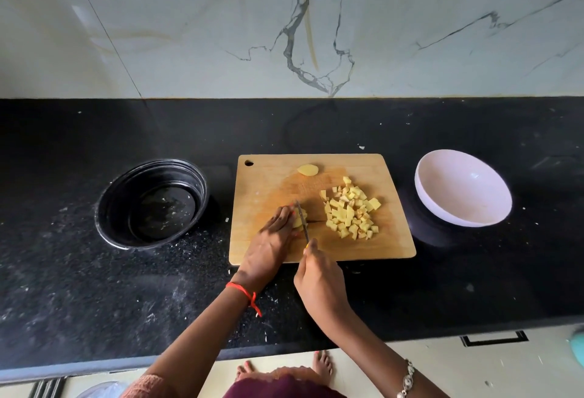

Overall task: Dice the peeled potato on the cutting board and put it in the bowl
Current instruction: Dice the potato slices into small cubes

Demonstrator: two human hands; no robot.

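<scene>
While left grip point(272, 235) holds potato point(298, 223), right grip point(319, 274) knife point(302, 218), dice point(350, 211) lie on board point(268, 182) near white bowl point(458, 185).

Diced potato point(350, 209) on cutting board point(268, 182), bowl point(463, 189) right

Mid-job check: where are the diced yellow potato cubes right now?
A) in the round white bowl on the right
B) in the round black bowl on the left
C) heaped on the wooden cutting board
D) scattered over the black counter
C: the pile of yellow potato cubes lies on the right part of the rectangular wooden cutting board, and the round white bowl holds none.
</scene>
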